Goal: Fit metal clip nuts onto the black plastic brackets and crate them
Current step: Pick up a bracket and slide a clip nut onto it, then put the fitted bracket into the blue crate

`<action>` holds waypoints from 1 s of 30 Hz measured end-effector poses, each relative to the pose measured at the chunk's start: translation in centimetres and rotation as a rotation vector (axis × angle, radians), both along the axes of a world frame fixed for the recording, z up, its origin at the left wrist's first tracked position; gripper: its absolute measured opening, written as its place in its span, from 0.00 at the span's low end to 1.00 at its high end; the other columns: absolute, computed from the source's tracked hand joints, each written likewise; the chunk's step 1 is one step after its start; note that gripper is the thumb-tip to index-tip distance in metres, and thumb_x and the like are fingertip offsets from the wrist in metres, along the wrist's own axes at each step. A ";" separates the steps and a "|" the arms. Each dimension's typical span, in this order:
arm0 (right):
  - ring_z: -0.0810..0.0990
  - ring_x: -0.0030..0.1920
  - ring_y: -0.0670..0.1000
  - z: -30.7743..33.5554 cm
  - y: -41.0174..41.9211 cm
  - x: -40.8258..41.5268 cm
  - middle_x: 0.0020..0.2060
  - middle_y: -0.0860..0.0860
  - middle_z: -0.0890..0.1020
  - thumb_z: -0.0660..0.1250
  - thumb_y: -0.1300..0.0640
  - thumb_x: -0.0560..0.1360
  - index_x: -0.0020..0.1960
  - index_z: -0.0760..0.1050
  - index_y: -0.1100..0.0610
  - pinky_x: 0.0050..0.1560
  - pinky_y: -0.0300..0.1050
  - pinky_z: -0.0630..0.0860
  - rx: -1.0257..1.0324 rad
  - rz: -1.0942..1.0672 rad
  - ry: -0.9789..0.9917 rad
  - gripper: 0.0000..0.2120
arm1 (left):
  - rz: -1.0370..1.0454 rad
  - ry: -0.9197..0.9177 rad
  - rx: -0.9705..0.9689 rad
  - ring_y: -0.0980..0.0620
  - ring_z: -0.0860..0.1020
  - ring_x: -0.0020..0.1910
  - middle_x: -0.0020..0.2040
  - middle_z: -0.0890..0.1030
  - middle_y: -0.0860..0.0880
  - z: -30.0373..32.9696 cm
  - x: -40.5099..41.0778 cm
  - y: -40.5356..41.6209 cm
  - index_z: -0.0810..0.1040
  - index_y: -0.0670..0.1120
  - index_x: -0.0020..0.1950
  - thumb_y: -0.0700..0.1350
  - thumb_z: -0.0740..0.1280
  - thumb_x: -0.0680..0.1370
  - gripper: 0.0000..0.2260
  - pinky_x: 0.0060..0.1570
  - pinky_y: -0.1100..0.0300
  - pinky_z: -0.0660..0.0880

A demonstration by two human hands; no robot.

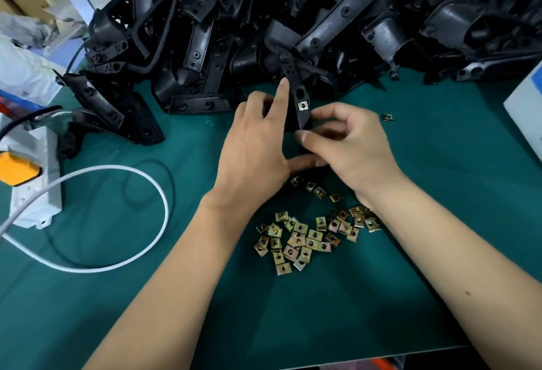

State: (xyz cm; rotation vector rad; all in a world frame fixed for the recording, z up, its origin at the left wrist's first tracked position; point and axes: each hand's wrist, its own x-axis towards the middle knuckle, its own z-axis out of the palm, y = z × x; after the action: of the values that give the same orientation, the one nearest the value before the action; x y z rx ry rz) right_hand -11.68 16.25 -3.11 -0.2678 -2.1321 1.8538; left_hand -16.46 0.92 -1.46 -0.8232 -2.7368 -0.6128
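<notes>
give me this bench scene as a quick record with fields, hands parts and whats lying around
left hand: holds the bracket, index finger straight up along it
right hand: fingers curled, pinching the bracket's near end
bracket: black, one clip nut already on it
loose clip nuts: scattered on the green mat beneath the wrists
stray clip nut: alone, right of the hands
bracket pile: heaped at the back
power strip: left, white cable looped
crate: not in view

Big heap of brackets (293, 17) piled along the back of the desk (440, 223), loose clip nuts (305, 237) scattered near the front under the wrists. Both hands (258, 146) meet between those two around one bracket (299, 100). Power strip (35, 182) and looped cable (123, 217) sit off left, one stray clip nut (387, 117) to the right.
</notes>
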 end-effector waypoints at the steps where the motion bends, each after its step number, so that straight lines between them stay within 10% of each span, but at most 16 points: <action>1: 0.87 0.41 0.47 0.0 -0.2 0.0 0.39 0.49 0.87 0.80 0.55 0.72 0.55 0.82 0.52 0.42 0.47 0.83 0.093 -0.033 0.016 0.14 | 0.009 0.021 -0.013 0.44 0.69 0.66 0.69 0.70 0.44 0.1 0.2 0.3 0.54 0.46 0.85 0.61 0.75 0.72 0.49 0.63 0.51 0.71; 13: 0.84 0.42 0.41 3.3 2.2 2.5 0.45 0.43 0.86 0.76 0.58 0.75 0.64 0.80 0.53 0.45 0.30 0.77 0.326 -0.346 0.205 0.18 | -0.043 0.206 -0.127 0.37 0.68 0.66 0.72 0.67 0.39 3.6 3.2 6.0 0.53 0.45 0.85 0.47 0.77 0.73 0.47 0.60 0.46 0.72; 19: 0.81 0.36 0.47 7.0 8.8 7.4 0.36 0.46 0.84 0.72 0.63 0.71 0.52 0.80 0.53 0.41 0.51 0.80 0.278 -0.569 0.257 0.10 | -0.161 0.279 -0.057 0.38 0.69 0.68 0.75 0.66 0.43 6.4 7.0 14.7 0.47 0.47 0.85 0.45 0.68 0.78 0.42 0.64 0.43 0.71; 30: 0.75 0.35 0.48 4.6 23.9 31.3 0.34 0.49 0.80 0.70 0.63 0.71 0.49 0.74 0.53 0.38 0.40 0.72 -0.205 -1.317 0.463 0.10 | -0.951 0.500 -0.014 0.44 0.59 0.81 0.83 0.59 0.46 5.0 27.4 35.4 0.54 0.49 0.84 0.46 0.62 0.81 0.33 0.78 0.50 0.57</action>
State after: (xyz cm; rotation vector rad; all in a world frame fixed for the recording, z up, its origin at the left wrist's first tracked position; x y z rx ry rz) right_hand 19.60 40.20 1.51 -0.9007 -0.9428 1.1104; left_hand 10.95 36.28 3.53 -1.9715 -1.7940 -0.4302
